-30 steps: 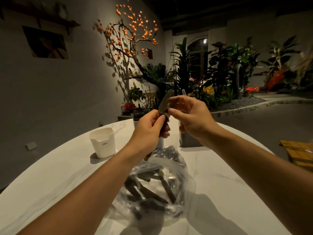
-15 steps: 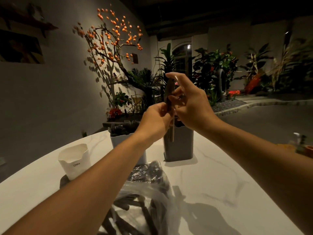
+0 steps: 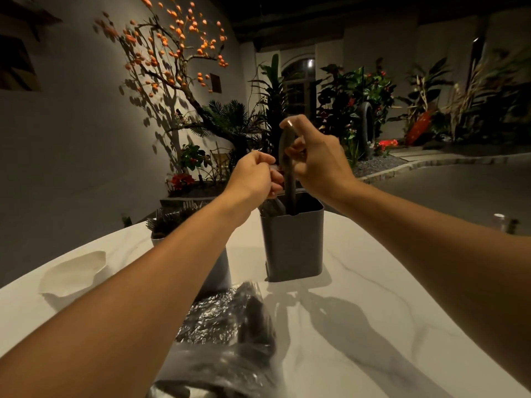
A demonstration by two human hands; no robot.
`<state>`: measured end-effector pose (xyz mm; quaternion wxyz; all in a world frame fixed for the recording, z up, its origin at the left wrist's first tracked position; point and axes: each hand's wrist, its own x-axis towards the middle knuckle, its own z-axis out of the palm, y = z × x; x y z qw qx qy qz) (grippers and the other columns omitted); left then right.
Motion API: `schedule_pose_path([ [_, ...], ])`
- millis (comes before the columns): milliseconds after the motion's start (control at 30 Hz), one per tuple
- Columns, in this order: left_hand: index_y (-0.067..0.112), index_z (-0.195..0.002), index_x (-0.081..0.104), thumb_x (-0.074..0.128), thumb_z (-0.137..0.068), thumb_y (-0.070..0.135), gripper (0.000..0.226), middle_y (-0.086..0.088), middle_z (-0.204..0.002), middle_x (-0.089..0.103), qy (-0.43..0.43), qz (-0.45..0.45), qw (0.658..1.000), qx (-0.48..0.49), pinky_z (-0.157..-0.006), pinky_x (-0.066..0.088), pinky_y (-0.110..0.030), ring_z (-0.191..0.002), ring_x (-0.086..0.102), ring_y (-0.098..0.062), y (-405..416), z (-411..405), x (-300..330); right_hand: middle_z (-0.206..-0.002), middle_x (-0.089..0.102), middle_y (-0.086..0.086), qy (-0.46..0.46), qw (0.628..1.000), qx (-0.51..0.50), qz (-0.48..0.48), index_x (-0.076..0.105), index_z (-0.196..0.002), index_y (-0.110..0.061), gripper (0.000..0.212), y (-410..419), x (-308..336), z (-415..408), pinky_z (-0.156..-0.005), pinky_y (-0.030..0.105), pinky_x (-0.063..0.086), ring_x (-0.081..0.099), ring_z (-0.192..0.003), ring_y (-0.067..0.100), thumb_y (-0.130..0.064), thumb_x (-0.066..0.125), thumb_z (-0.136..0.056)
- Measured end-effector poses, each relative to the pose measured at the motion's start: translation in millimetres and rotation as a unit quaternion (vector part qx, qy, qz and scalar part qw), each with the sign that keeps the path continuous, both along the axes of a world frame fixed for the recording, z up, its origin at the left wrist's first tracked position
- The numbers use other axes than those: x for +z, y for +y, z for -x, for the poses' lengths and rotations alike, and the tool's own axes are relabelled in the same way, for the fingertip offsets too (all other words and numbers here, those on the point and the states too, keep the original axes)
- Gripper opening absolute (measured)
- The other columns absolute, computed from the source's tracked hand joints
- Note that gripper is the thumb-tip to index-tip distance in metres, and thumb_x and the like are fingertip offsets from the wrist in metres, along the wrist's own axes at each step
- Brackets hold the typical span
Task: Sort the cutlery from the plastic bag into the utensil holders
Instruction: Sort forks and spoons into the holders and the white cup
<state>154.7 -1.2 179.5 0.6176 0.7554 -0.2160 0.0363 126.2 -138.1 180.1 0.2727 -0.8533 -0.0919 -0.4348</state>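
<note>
Right hand (image 3: 319, 159) grip holding dark spoon (image 3: 287, 168) upright in grey holder (image 3: 293, 242); left hand (image 3: 253, 173) grip pinched narrow beside.

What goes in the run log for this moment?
right hand: lowering spoon into dark holder | left hand: pinched beside spoon | bag: cutlery left

I see bare worktop (image 3: 388, 297) open right of the dark holder (image 3: 293, 248), while the bag (image 3: 230, 340) and fork-filled holder (image 3: 172, 222) crowd my left.
</note>
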Motion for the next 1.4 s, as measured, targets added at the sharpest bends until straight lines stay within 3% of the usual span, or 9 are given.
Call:
schedule_pose_path([
  [200,0.017,-0.120,0.052,0.035,-0.106,0.015,0.022,-0.006,-0.093,0.064,-0.019,-0.063,0.997,0.041,-0.074,0.056,-0.040,-0.075,0.063,-0.018,7.9,-13.9,-22.2,-0.112,0.069,0.002,0.128,0.989,-0.049,0.047,0.046,-0.140,-0.030,0.043,3.7,-30.7,-18.3,-0.081,0.045,0.057,0.064,-0.096,0.022,-0.026,0.055,-0.099],
  [400,0.014,-0.109,0.056,0.042,-0.107,0.029,0.020,-0.007,-0.090,0.061,-0.088,-0.039,0.995,0.040,-0.061,0.050,-0.026,-0.069,0.061,-0.015,33.3,-0.6,-18.7,-0.082,0.066,0.005,0.228,0.969,-0.047,0.084,0.066,-0.090,-0.018,0.015,37.1,-19.6,-4.6,-0.064,0.036,0.052,0.063,-0.075,0.023,-0.024,0.053,-0.093],
  [567,0.019,-0.100,0.065,0.054,-0.103,0.021,0.011,-0.001,-0.092,0.068,-0.144,-0.088,0.981,0.091,-0.075,0.060,-0.033,-0.086,0.068,-0.017,70.8,18.4,-15.9,-0.077,0.065,0.003,0.261,0.958,-0.016,0.118,0.068,-0.092,-0.017,0.017,73.3,-10.8,15.2,-0.063,0.036,0.054,0.062,-0.071,0.021,-0.027,0.054,-0.092],
  [800,0.020,-0.100,0.071,0.064,-0.098,0.020,0.007,-0.001,-0.092,0.072,-0.086,-0.104,0.984,0.117,-0.083,0.061,-0.041,-0.087,0.070,-0.018,142.4,42.8,-22.6,-0.083,0.067,0.001,0.257,0.943,0.013,0.212,0.069,-0.099,-0.023,0.024,137.3,-6.0,38.4,-0.067,0.036,0.055,0.063,-0.076,0.019,-0.036,0.049,-0.093],
  [933,0.021,-0.083,0.070,0.069,-0.093,0.009,0.015,-0.006,-0.084,0.072,-0.063,-0.061,0.982,0.166,-0.083,0.061,-0.040,-0.082,0.071,-0.021,195.1,52.9,-26.6,-0.103,0.066,0.005,0.302,0.936,0.122,0.130,0.062,-0.115,-0.016,0.022,173.1,-7.7,40.2,-0.080,0.037,0.056,0.063,-0.093,0.020,-0.022,0.060,-0.093],
  [1067,0.016,-0.083,0.069,0.069,-0.093,0.008,0.013,-0.007,-0.079,0.072,-0.024,-0.009,0.973,0.230,-0.079,0.061,-0.035,-0.083,0.072,-0.025,245.0,59.5,-38.1,-0.107,0.066,0.002,0.341,0.916,0.209,-0.032,0.056,-0.124,-0.010,0.027,200.6,-12.7,41.2,-0.065,0.019,0.049,0.065,-0.088,0.013,-0.013,0.060,-0.098],
  [1167,0.016,-0.085,0.069,0.069,-0.093,0.011,0.010,-0.007,-0.083,0.073,0.007,-0.012,0.967,0.254,-0.081,0.061,-0.034,-0.087,0.073,-0.024,271.6,63.2,-49.3,-0.100,0.070,0.006,0.298,0.919,0.228,-0.118,0.058,-0.114,-0.010,0.016,224.3,-18.0,41.3,-0.066,0.021,0.052,0.069,-0.085,0.014,-0.014,0.059,-0.098],
  [1333,0.024,-0.078,0.070,0.075,-0.090,0.019,0.014,0.000,-0.087,0.072,0.000,-0.069,0.958,0.278,-0.090,0.057,-0.045,-0.090,0.067,-0.021,300.9,62.2,-57.5,-0.099,0.070,0.003,0.194,0.958,0.182,-0.108,0.062,-0.103,-0.015,0.008,269.0,-23.3,27.0,-0.080,0.033,0.058,0.068,-0.091,0.017,-0.021,0.062,-0.098],
  [1400,0.026,-0.078,0.071,0.073,-0.090,0.015,0.017,0.001,-0.087,0.072,-0.005,-0.073,0.955,0.286,-0.088,0.058,-0.043,-0.089,0.067,-0.020,310.5,59.6,-58.2,-0.102,0.069,0.000,0.166,0.966,0.172,-0.094,0.064,-0.105,-0.016,0.011,283.8,-23.2,21.7,-0.079,0.026,0.054,0.065,-0.095,0.015,-0.023,0.064,-0.097],
])
